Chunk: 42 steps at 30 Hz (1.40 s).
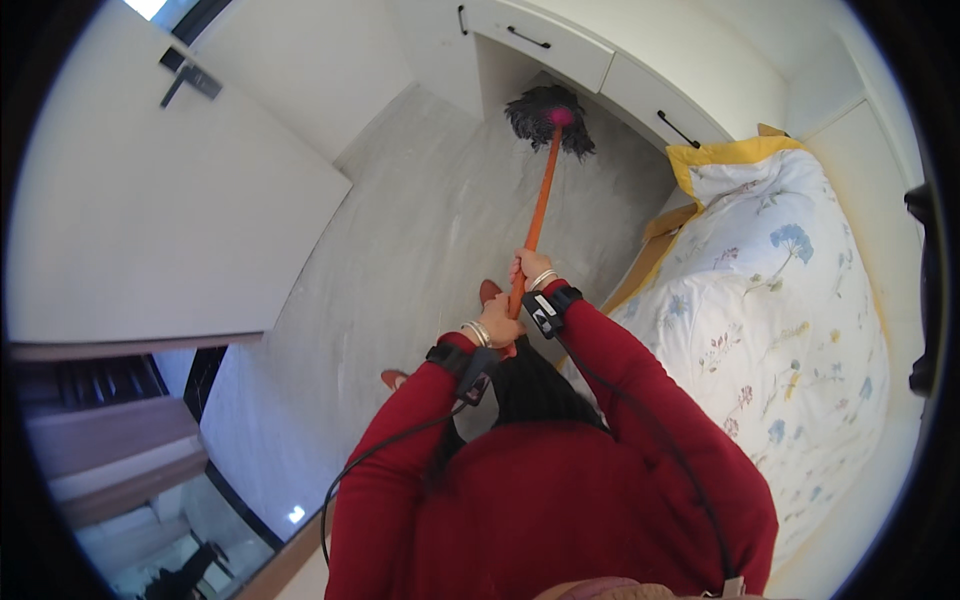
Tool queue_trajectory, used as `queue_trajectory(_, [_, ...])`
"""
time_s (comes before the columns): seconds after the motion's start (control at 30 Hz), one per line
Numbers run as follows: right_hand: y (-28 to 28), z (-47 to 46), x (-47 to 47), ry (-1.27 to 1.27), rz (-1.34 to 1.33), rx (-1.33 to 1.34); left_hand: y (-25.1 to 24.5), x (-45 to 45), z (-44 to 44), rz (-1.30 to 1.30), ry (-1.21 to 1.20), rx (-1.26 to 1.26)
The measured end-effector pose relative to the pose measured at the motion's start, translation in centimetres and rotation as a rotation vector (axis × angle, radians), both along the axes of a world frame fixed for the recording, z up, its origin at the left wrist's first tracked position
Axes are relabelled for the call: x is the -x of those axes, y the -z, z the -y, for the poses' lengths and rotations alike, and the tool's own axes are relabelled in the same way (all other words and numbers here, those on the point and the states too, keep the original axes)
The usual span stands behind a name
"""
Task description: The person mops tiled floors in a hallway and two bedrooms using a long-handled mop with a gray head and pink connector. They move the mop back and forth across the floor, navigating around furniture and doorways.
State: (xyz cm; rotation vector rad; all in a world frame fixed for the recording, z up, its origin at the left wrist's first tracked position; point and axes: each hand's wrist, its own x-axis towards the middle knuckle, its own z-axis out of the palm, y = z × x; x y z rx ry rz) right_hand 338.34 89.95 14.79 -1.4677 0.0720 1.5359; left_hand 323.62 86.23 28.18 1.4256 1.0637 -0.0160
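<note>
Both of my hands are closed around the orange handle of a mop. My left hand grips it near its lower end, close to my body. Farther up the handle, my right hand holds it a short way ahead of the left. The mop's dark grey, shaggy head, with a pink hub, lies on the grey floor beside the opening under the white drawers.
At the left stands a white door with a black handle. A bed with a floral quilt runs along the right. A mirror-like panel is at the lower left. Cables hang from devices on both my wrists.
</note>
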Motion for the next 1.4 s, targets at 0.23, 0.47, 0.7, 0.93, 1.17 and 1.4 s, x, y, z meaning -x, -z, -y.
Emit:
queue_trajectory(0.23, [-8.8, 12.7, 7.9, -0.035, -0.164, -0.003, -8.1, 8.9, 10.2, -0.028, 0.091, 0.342])
queue_trajectory(0.47, [-13.6, 21.9, 13.8, -0.076, -0.563, 0.126, -14.2, 17.1, 16.9, -0.023, 0.076, 0.485])
queue_trajectory(0.7, [-9.4, 19.4, 8.8, 0.133, -0.581, 0.185, -11.6, 11.5, 13.9, -0.056, 0.159, 0.441])
queue_trajectory(0.93, [-0.7, 11.9, -8.4, 0.044, -0.12, -0.004, -2.3, -5.1, 7.2, -0.054, 0.313, 0.139])
queue_trajectory(1.17, [2.2, 9.9, -13.5, -0.088, 0.478, -0.058, -0.8, -11.4, 6.2, -0.227, 0.41, -0.26])
queue_trajectory(1.4, [-7.1, 16.4, 1.8, 0.201, -0.16, 0.053, -6.8, 3.7, 10.8, -0.013, 0.38, -0.212])
